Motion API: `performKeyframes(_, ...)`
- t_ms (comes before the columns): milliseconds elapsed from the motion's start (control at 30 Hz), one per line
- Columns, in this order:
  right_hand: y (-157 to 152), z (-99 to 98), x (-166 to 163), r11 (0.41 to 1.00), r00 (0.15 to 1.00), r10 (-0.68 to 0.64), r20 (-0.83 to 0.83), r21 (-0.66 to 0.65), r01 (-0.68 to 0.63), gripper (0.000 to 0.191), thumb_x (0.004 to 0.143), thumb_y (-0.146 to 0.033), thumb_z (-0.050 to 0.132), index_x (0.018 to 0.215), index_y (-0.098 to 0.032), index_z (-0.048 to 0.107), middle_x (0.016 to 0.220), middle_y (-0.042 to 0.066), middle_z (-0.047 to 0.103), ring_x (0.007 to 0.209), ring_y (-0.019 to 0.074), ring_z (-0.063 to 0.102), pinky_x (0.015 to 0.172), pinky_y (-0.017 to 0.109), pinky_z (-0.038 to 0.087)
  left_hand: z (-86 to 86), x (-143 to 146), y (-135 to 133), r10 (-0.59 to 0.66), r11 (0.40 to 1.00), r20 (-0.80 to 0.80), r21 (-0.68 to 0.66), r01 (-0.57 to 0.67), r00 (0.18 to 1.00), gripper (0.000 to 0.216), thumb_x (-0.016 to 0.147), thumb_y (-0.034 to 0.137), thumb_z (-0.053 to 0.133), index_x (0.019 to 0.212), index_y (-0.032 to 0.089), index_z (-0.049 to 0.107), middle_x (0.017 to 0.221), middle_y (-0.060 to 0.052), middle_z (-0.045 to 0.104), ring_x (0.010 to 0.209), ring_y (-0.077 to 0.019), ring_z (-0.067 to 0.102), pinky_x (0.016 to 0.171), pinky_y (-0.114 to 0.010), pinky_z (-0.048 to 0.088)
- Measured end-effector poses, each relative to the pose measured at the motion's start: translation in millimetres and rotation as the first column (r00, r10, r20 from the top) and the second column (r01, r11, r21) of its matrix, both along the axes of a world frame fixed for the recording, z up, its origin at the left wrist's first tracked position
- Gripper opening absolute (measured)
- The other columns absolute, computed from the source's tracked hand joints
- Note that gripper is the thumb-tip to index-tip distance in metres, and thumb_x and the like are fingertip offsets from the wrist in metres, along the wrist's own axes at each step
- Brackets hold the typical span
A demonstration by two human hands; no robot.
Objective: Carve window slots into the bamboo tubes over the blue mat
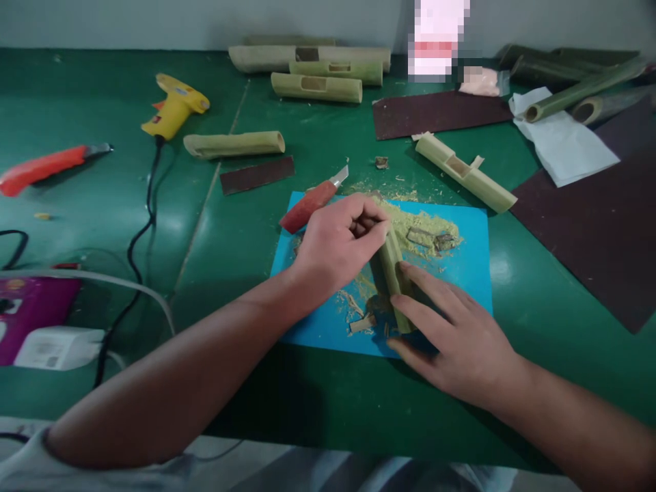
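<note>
A split piece of pale green bamboo (395, 277) lies at a slant over a blue sheet (328, 321). My left hand (344, 236) is closed, its fingertips pinched together at the bamboo's far end; whether something small is also between them is hidden. The fingers of my right hand (456, 328) curve over the bamboo's right side and near end, holding it. Pale shavings and dust (425, 229) are spread over the sheet, with a few bark-like scraps (445, 241) among them. Just beyond my left hand, a red-handled craft knife (312, 205) rests partly on the sheet.
A notched bamboo piece (466, 171) and brown sandpaper sheets (589, 225) lie right, with white paper (568, 140). More bamboo (318, 89) stands along the back. Left are a yellow glue gun (177, 109) with its cord, a red cutter (51, 167) and a white plug (59, 348).
</note>
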State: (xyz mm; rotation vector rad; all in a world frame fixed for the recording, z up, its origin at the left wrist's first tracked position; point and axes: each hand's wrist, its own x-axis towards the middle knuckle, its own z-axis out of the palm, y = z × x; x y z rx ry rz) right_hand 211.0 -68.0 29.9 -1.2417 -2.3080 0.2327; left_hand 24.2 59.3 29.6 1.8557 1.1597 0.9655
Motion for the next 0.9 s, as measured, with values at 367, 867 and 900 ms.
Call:
performKeyframes(367,12,-6.2,30,0.981,0.978,-0.192,-0.077,-0.029,0.190,0.052,0.079,-0.003,0.052,0.127,-0.019,0.061,0.123,0.013,0.072,0.110,0.0292,0.071,0.091,0.047,0.064,22.7,-12,-6,-0.092,0.992,-0.114,0.079,0.101,0.989,0.027,0.092,0.022,0.066,0.117,0.022,0.076,0.088,-0.001,0.074,0.067,-0.0105,0.061,0.061,-0.022,0.052)
performKeyframes(867,23,-9.8,35,0.976,0.973,-0.158,-0.170,-0.178,0.128,0.046,0.066,-0.002,0.050,0.105,-0.024,0.063,0.110,0.007,0.070,0.104,0.0285,0.063,0.090,0.047,0.049,30.6,-34,-32,-0.439,0.898,-0.211,-0.133,0.420,0.873,0.013,0.094,0.019,0.062,0.097,0.021,0.074,0.081,-0.001,0.073,0.069,-0.0112,0.064,0.068,-0.023,0.053)
performKeyframes(900,23,-9.5,35,0.976,0.973,-0.157,-0.170,-0.177,0.126,0.046,0.066,-0.002,0.050,0.105,-0.024,0.062,0.109,0.007,0.070,0.104,0.0284,0.063,0.090,0.047,0.048,29.1,-34,-33,-0.453,0.892,-0.201,-0.113,0.438,0.869,0.013,0.094,0.018,0.062,0.097,0.020,0.074,0.082,-0.001,0.073,0.069,-0.0112,0.064,0.067,-0.023,0.053)
